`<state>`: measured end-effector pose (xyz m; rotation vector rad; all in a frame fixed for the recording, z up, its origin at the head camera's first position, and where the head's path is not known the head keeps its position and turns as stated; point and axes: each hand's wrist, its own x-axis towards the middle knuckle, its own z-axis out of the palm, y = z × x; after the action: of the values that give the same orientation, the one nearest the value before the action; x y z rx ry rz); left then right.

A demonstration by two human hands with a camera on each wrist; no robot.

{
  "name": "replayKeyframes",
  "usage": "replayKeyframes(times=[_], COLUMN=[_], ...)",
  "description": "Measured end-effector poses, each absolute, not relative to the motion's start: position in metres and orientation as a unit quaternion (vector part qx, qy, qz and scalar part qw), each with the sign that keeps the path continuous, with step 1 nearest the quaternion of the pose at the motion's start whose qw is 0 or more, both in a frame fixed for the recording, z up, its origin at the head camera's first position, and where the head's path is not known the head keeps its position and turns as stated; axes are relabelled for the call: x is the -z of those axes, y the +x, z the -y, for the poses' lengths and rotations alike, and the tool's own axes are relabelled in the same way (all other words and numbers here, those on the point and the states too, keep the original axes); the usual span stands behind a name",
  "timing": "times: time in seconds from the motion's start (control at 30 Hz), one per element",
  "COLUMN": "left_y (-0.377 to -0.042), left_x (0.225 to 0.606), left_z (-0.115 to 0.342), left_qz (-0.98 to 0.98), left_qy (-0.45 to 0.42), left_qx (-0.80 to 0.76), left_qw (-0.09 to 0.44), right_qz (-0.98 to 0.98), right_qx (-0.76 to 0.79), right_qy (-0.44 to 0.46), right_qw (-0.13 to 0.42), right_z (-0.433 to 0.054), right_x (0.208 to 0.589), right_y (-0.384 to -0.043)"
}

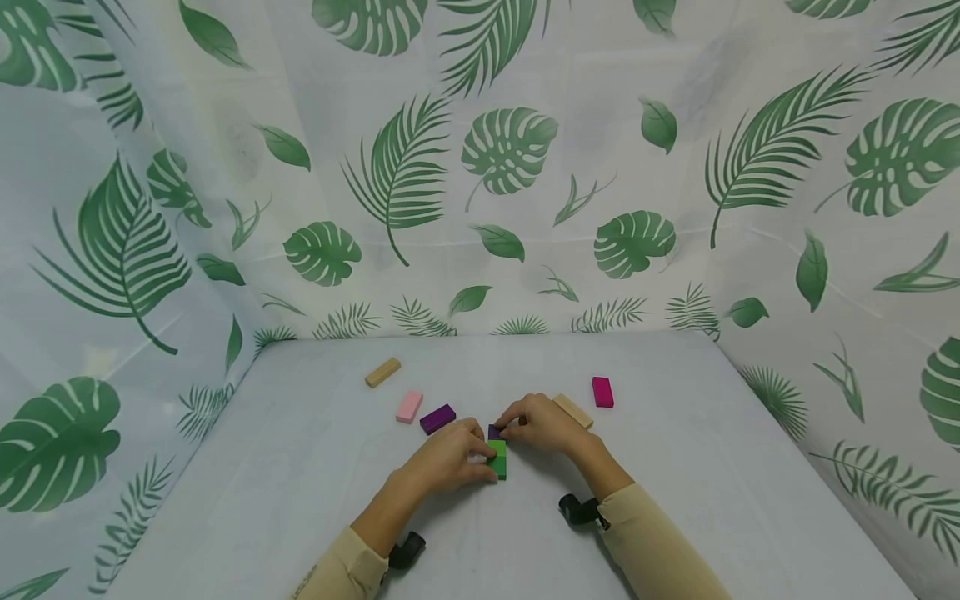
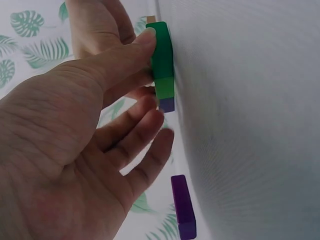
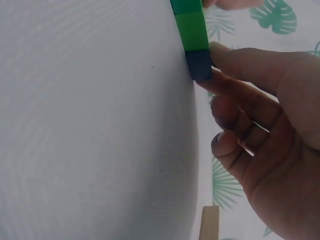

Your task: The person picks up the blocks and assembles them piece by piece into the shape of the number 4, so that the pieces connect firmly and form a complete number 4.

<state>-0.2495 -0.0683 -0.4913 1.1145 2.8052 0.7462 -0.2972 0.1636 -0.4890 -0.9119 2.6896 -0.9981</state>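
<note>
A short row of blocks lies on the white cloth between the two hands: a dark green block (image 2: 162, 52), a bright green block (image 3: 192, 31) and a dark blue-purple block (image 3: 199, 65), end against end. At the near part of the row, my left hand (image 1: 447, 454) holds the green blocks, its thumb laid on the dark green one. My right hand (image 1: 546, 423) pinches the dark blue-purple block at the far end between thumb and index finger. Its other fingers are loosely bent in the right wrist view.
Left of the row lie a purple block (image 1: 438, 419), a pink block (image 1: 409, 407) and a wooden block (image 1: 383, 372). Another wooden block (image 1: 573, 412) lies beyond the right hand, with a magenta block (image 1: 603, 392) farther right. A leaf-patterned curtain (image 1: 510, 275) stands behind the table.
</note>
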Motion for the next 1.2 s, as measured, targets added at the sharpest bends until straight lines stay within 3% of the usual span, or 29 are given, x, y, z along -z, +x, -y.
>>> replayKeyframes(times=[0.4, 0.93, 1.2], left_y=[-0.246, -0.247, -0.249], left_x=[0.492, 0.493, 0.491], left_z=[0.069, 0.069, 0.067], left_qz=[-0.907, -0.908, -0.913], left_qy=[0.371, 0.373, 0.367], left_qx=[-0.197, -0.190, -0.177], left_qw=[-0.016, -0.013, -0.003], right_qz=[-0.886, -0.883, -0.900], right_qx=[0.344, 0.357, 0.358], right_qy=[-0.302, -0.289, -0.249], right_qw=[0.077, 0.100, 0.017], right_z=[-0.164, -0.174, -0.188], right_x=[0.491, 0.498, 0.484], right_y=[-0.296, -0.299, -0.299])
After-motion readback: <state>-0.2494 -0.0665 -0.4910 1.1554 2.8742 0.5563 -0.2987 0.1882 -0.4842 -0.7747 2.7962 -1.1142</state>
